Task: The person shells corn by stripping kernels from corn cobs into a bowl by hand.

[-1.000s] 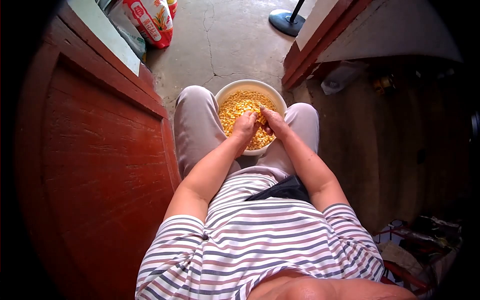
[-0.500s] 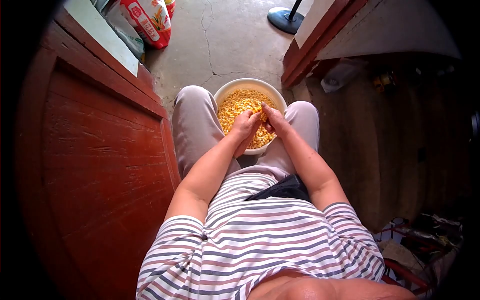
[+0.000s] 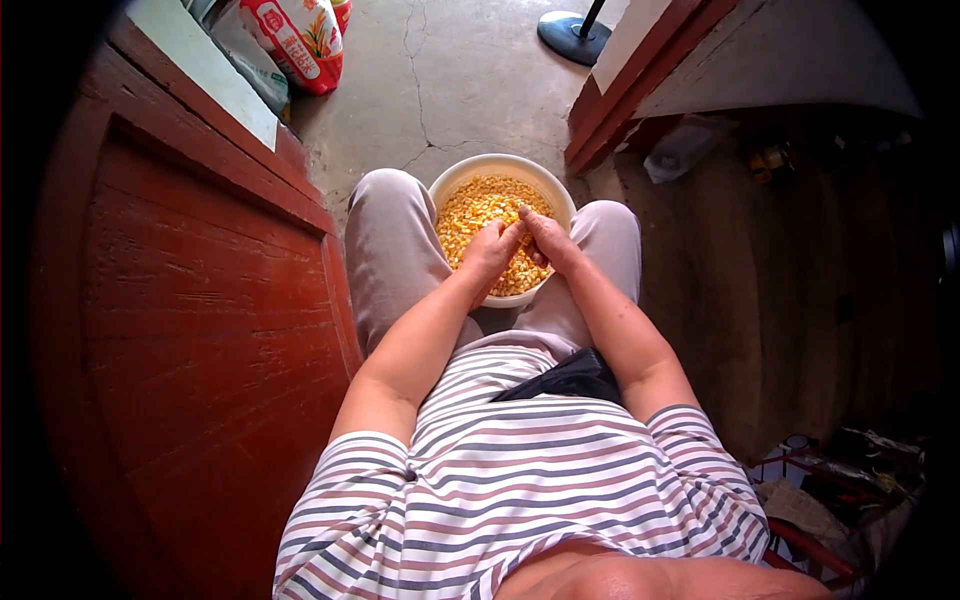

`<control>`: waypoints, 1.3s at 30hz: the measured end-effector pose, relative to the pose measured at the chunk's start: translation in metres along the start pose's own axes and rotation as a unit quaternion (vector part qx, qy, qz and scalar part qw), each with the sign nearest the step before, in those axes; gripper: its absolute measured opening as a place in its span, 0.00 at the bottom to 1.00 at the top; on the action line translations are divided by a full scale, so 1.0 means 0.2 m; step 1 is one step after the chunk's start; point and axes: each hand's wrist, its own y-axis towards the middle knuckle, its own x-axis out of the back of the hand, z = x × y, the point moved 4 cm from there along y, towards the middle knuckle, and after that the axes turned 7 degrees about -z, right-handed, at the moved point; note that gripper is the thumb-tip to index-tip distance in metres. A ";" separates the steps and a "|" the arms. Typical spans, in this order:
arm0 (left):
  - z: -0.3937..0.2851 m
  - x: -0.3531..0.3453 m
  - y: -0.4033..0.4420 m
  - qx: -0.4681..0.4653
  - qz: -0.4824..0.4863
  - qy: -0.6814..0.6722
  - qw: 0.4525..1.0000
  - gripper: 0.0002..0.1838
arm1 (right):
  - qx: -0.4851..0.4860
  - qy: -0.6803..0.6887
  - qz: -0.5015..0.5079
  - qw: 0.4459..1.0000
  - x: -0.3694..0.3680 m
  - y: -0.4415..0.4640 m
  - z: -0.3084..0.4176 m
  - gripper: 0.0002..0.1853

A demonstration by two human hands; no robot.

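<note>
Between my knees stands a round white tub (image 3: 546,180) filled with loose yellow corn kernels (image 3: 472,205). Above the kernels my left hand (image 3: 488,252) and my right hand (image 3: 548,242) meet, fingers curled inward and closed. They grip an ear of corn between them, which is mostly hidden by the fingers now; a yellow part of it showed more clearly a moment ago. My right thumb points up at the far side of the grip, close to the left fingertips.
A red wooden door (image 3: 210,300) is close on the left. Ahead lies cracked concrete floor (image 3: 460,90), with a red and white bag (image 3: 295,45) at upper left and a round black base (image 3: 573,38) at upper right. A clear plastic bag (image 3: 685,148) lies right of the door frame.
My hands have drawn slightly closer together, and the corn between them shows less. The tub and my arms stay nearly in place.
</note>
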 end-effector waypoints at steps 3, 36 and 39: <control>0.16 -0.04 0.11 -0.037 -0.023 0.004 0.999 0.24 | 0.020 -0.006 0.003 1.000 0.00 0.00 0.01 0.28; -0.06 0.07 0.00 -0.019 -0.043 0.006 0.999 0.25 | 0.013 0.041 0.041 0.998 -0.02 0.00 -0.01 0.29; 0.00 0.04 0.05 -0.060 -0.047 -0.002 0.997 0.24 | 0.001 0.053 0.036 0.998 -0.01 0.03 -0.04 0.29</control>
